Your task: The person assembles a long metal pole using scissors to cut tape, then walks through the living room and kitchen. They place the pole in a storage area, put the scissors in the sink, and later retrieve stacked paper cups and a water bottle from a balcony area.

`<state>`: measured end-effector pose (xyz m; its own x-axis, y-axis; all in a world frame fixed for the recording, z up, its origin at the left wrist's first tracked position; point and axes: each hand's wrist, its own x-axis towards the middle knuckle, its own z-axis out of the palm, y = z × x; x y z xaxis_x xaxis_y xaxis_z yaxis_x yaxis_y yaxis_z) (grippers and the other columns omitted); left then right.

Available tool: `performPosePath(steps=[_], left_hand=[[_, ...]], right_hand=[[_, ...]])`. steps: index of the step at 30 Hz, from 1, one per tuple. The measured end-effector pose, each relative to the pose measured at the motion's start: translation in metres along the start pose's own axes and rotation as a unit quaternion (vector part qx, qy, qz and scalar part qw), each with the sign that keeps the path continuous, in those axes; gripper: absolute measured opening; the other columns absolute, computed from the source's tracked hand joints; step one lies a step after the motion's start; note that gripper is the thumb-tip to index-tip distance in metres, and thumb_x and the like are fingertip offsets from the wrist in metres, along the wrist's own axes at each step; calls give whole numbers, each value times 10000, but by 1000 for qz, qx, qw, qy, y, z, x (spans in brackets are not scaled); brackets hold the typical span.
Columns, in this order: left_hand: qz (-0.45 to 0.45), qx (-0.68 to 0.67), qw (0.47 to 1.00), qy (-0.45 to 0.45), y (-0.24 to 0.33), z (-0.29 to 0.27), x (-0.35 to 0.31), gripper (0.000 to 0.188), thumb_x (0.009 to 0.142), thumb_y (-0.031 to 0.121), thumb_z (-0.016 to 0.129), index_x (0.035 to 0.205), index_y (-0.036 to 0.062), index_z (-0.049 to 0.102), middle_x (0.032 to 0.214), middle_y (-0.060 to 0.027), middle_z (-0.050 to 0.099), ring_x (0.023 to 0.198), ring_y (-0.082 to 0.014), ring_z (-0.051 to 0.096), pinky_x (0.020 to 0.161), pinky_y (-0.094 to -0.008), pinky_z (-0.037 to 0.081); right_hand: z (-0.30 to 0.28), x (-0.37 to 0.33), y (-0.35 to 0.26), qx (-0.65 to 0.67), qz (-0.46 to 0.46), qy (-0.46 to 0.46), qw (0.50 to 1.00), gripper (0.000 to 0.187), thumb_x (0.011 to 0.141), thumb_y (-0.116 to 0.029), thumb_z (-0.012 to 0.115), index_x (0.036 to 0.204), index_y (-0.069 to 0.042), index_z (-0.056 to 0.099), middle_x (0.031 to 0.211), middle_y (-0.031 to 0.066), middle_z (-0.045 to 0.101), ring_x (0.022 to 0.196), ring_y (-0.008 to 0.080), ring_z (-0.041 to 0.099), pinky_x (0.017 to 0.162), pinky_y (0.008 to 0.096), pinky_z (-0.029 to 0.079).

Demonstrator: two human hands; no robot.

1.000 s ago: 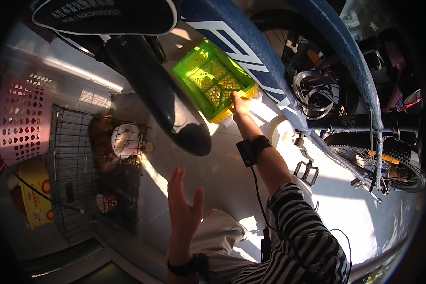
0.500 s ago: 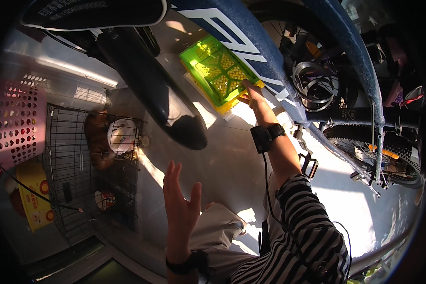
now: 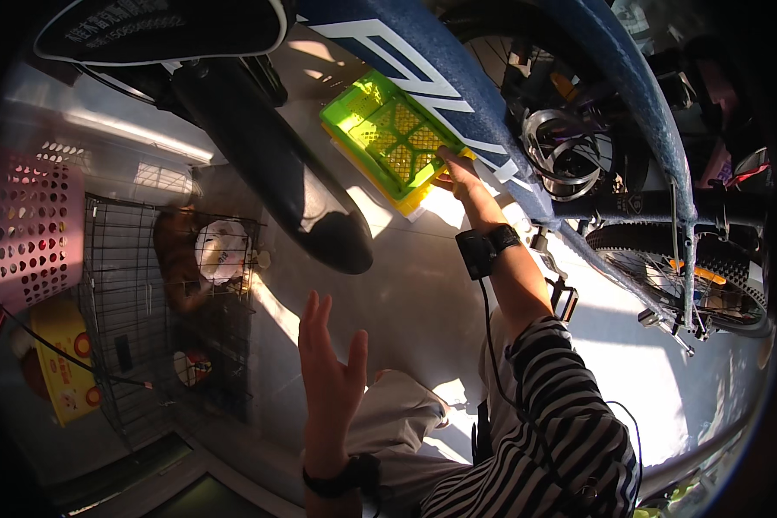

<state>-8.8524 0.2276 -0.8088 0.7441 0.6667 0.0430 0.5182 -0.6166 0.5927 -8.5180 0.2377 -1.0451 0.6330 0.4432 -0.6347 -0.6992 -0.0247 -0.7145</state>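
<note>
A green plastic basket (image 3: 363, 129) with a lattice bottom sits over a yellow one (image 3: 413, 204), beside a bicycle's blue frame. My right hand (image 3: 459, 173) grips the near right corner of the green basket, thumb on top and fingers underneath. Whether those fingers also hold the yellow basket is hidden. My left hand (image 3: 330, 367) is raised over the floor in front of my knees, its fingers stretched and thumb apart, holding nothing.
The blue bicycle frame (image 3: 406, 52) and black mudguard (image 3: 276, 181) flank the baskets. At left stand a wire cage (image 3: 129, 302) with a brown animal (image 3: 177, 259) inside, a pink perforated basket (image 3: 34, 229) and a yellow box (image 3: 65, 367). A pedal (image 3: 565, 302) hangs near my right forearm.
The bicycle and the baskets appear slightly farther left in the picture. My right hand keeps its hold, and my left hand stays raised and open.
</note>
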Motion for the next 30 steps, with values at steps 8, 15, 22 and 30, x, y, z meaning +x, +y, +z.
performPosePath(steps=[8,15,22,30], left_hand=[[29,28,999,7,0,1,3,522,883,212,592,1305,-23,394,1377,-262,358,1259,-419,377,1008,-480,349],[33,38,999,10,1,1,0,516,879,182,602,1309,-14,395,1374,-227,382,1258,-382,389,1027,-451,343],[7,52,999,-5,-5,-3,-10,524,861,192,614,1298,-16,414,1386,-243,360,1253,-400,386,1014,-461,347],[-22,53,998,-11,4,-10,-18,503,860,177,610,1291,-2,424,1385,-220,375,1255,-381,390,1018,-462,344]], right_hand=[[-4,8,28,79,-105,51,990,444,875,-383,577,1174,-75,465,1145,93,515,998,231,542,785,392,531],[0,51,141,-39,-59,114,991,421,902,-212,550,1261,-57,392,1045,97,548,800,170,586,639,323,526],[35,37,130,-3,-68,14,998,813,884,-147,589,1474,-122,30,790,76,543,581,136,536,515,312,546],[62,44,129,-11,-90,47,995,807,808,-27,534,1457,-155,72,815,93,538,517,125,496,436,290,489]])
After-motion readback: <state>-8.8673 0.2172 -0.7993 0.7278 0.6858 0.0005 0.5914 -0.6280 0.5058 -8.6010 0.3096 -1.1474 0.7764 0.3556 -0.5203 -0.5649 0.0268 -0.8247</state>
